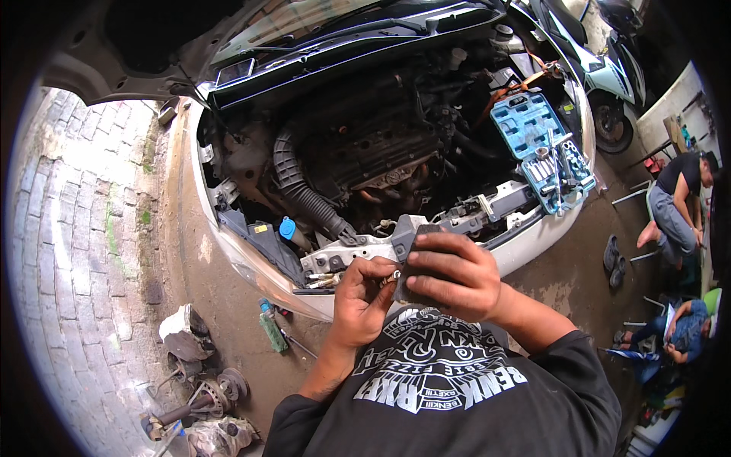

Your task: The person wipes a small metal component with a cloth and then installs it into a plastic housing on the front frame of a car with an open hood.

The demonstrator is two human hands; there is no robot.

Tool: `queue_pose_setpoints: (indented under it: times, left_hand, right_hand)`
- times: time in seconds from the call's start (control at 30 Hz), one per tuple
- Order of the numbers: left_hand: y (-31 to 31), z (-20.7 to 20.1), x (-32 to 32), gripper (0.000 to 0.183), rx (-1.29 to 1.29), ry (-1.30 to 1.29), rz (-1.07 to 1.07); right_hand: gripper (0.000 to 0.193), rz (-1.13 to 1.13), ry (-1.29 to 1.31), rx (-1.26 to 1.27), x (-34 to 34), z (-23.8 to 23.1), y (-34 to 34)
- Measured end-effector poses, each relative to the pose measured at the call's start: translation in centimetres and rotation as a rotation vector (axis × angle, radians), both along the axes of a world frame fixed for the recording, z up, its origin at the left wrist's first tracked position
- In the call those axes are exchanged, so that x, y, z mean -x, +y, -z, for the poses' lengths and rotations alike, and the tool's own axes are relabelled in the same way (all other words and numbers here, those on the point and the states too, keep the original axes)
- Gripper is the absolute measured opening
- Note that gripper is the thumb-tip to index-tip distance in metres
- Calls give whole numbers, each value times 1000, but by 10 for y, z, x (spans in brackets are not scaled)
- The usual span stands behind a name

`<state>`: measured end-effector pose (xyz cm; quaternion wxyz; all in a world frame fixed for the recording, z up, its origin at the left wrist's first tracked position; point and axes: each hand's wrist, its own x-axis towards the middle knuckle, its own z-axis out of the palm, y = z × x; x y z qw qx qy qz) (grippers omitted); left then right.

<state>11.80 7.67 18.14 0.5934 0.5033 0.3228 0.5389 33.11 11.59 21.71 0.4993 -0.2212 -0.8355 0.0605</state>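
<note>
My left hand (361, 298) pinches a small metal part that looks like a spark plug (392, 277), its end pointing right. Against that end, my right hand (457, 276) holds a dark, flat, stiff sheet that looks like sandpaper (415, 263), fingers spread along its outer face. Both hands are close together in front of my chest, over the car's front edge. Just left of them, several slim metal pieces like spark plugs (324, 281) lie on the front panel. My fingers partly hide the held part.
Ahead is the open engine bay with its engine (388, 156), ribbed black hose (293, 171) and blue cap (287, 228). A blue socket set case (527, 122) rests on the right front corner. Greasy parts (205, 400) lie on the ground at left. Two people sit at far right.
</note>
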Motion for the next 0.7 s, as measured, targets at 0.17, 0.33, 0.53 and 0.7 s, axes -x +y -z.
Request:
queue_pose_setpoints:
  times: [0.17, 0.33, 0.53, 0.7]
  left_hand:
    - [1, 2, 5, 18, -56, 0, -8]
    - [4, 2, 7, 16, -84, 55, -27]
    - [2, 10, 9, 15, -56, 83, -47]
    - [-1, 17, 10, 15, -13, 84, -42]
  right_hand:
    - [29, -29, -33, -61, -1, 3, 7]
    - [35, -97, -32, -141, 6, 7, 3]
    - [32, -93, -36, -77, 8, 9, 2]
    - [32, -17, -37, -32, 2, 22, 16]
